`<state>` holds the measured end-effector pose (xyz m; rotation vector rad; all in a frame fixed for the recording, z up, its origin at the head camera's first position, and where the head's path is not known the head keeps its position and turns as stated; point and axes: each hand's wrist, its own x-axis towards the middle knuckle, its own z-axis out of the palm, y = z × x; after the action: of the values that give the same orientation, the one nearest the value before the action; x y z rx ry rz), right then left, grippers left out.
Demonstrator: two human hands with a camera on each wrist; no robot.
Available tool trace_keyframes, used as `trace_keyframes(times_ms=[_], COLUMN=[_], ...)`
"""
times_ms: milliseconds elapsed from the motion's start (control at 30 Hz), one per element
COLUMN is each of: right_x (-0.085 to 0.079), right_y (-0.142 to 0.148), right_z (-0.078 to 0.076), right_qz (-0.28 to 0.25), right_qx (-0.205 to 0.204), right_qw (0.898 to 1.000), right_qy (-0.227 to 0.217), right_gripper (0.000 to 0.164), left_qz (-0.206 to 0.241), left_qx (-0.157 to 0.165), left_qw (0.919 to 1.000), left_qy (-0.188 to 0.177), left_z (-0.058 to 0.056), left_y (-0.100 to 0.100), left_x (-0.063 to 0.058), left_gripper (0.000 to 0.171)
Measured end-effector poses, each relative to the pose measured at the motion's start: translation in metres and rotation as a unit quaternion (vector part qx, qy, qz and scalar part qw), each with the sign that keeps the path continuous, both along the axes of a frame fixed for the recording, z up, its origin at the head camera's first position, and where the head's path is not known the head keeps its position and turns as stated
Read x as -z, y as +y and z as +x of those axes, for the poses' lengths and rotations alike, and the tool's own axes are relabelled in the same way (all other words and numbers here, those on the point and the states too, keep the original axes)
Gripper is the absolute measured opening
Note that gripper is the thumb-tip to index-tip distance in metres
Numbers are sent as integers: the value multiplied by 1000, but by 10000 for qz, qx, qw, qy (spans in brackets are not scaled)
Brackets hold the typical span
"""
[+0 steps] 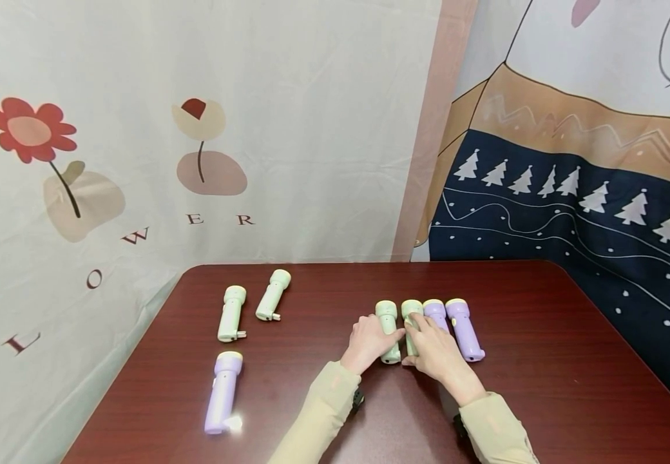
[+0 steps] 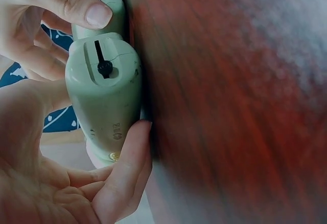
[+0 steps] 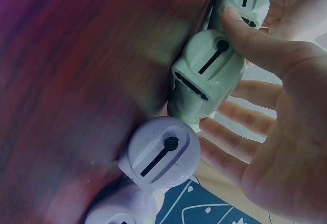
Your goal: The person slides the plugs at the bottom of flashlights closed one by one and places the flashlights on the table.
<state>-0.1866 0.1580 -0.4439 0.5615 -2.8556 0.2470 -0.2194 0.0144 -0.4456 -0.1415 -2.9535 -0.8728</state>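
Note:
Four flashlights stand in a row at the table's middle right, two light green and two purple. My left hand (image 1: 366, 339) grips the leftmost green flashlight (image 1: 390, 353), with fingers along its side in the left wrist view. Beside it, my right hand (image 1: 438, 353) holds the second green flashlight (image 3: 212, 63) between thumb and fingers. Right of that lie a purple flashlight (image 3: 163, 152), partly hidden by the right hand in the head view, and another purple flashlight (image 1: 467, 332). The green pair lies close together.
On the table's left side lie a green flashlight (image 1: 231, 316), another green flashlight (image 1: 273, 296) and a purple flashlight (image 1: 221, 396). The dark red-brown table (image 1: 312, 386) ends at a patterned curtain (image 1: 312, 129) behind.

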Motion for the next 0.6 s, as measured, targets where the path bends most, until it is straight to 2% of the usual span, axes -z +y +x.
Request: trace_keyframes(times_ms=[600], right_x=[0], right_y=[0], right_z=[0], right_qz=[107], right_qx=[14], right_qw=[9999], right_qy=[-4], right_gripper=[67], left_qz=[-29], left_qx=[-36], left_qw=[10000], left_qy=[-8], left_z=[-2], left_y=[-3], left_x=[2], left_gripper=[49])
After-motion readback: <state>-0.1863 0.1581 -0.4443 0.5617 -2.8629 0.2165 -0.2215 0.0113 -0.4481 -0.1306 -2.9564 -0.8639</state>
